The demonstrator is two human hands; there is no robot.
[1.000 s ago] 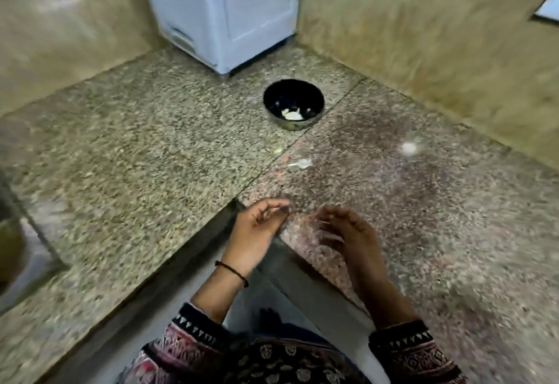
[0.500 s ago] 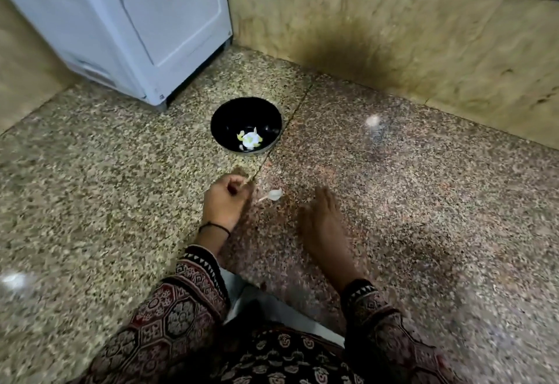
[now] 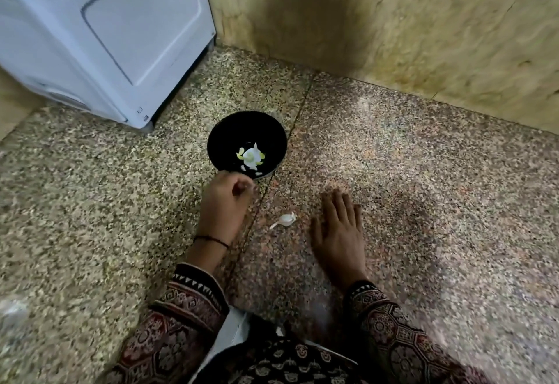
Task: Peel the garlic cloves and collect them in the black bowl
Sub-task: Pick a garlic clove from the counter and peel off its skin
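Your left hand [image 3: 225, 205] sits low over the worktop [image 3: 423, 187], just at the near rim of the black bowl [image 3: 242, 129]. Its fingers [image 3: 242, 187] are curled in with the thumb drawn up against the tips. The hand is blurred, so you cannot tell whether anything is pinched between them. A thin black thread [image 3: 211, 240] circles that wrist above the patterned sleeve [image 3: 187, 317].

Your right hand [image 3: 338, 232] lies palm down on the worktop, well to the right of the bowl. Its fingers [image 3: 335, 202] are straight and slightly spread, holding nothing.

Between your two hands, nearer the right one but apart from both, a single garlic clove [image 3: 286, 220] rests on the stone. It is white, with a thin pale tail pointing towards you and to the left. From this view you cannot tell whether it is a whole clove or only skin.

The bowl stands upright on the worktop, just left of the dark seam [image 3: 298, 111] that runs between the two slabs. In its bottom lies a small heap of white and pale green garlic pieces [image 3: 251, 155], with a few loose bits towards the near side.

Behind the bowl and to the left stands a white appliance [image 3: 106, 35], with its corner close to the bowl but not touching it. A tan stone wall [image 3: 393, 20] closes off the back of the worktop.
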